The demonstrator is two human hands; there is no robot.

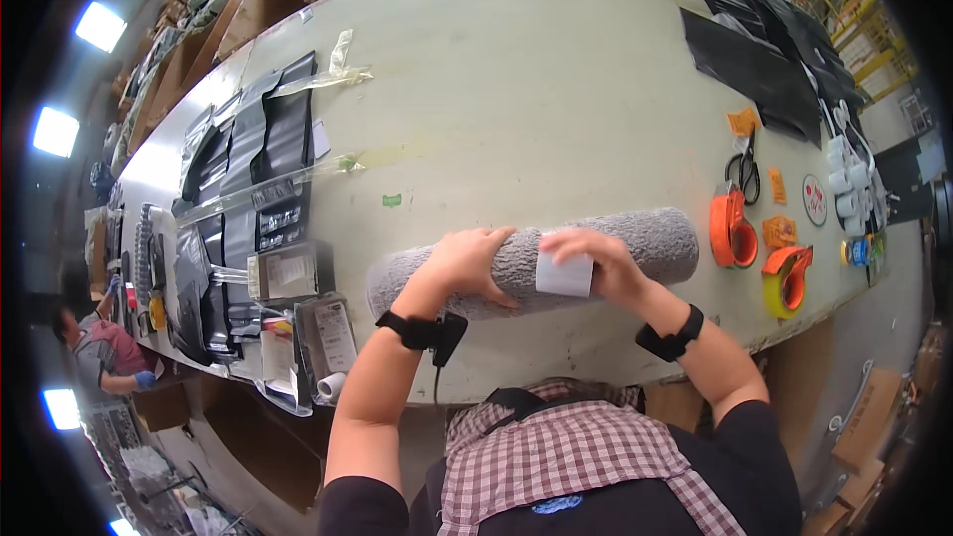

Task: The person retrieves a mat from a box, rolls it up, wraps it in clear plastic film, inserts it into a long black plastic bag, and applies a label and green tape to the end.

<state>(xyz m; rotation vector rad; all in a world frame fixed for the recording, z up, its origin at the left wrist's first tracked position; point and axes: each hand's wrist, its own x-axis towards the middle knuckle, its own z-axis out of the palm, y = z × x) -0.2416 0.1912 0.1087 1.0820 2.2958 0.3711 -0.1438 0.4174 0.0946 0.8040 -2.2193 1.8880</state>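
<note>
A rolled-up grey, fluffy rug [650,241] lies lengthwise across the near part of the worktable [496,79]. My left hand [465,265] rests on its left half, fingers and thumb spread over the pile. On the middle of the roll is a white paper label [564,276]. My right hand [601,263] is closed on this label, its curled fingers slightly blurred at the upper edge. Whether the label is stuck to the rug cannot be seen.
Orange tape dispensers [733,228], black scissors [744,171] and small white rolls [846,179] lie to the right. Black plastic bags [260,139] cover the left side, near a clear box of labels [326,337]. Another person [111,347] stands far left.
</note>
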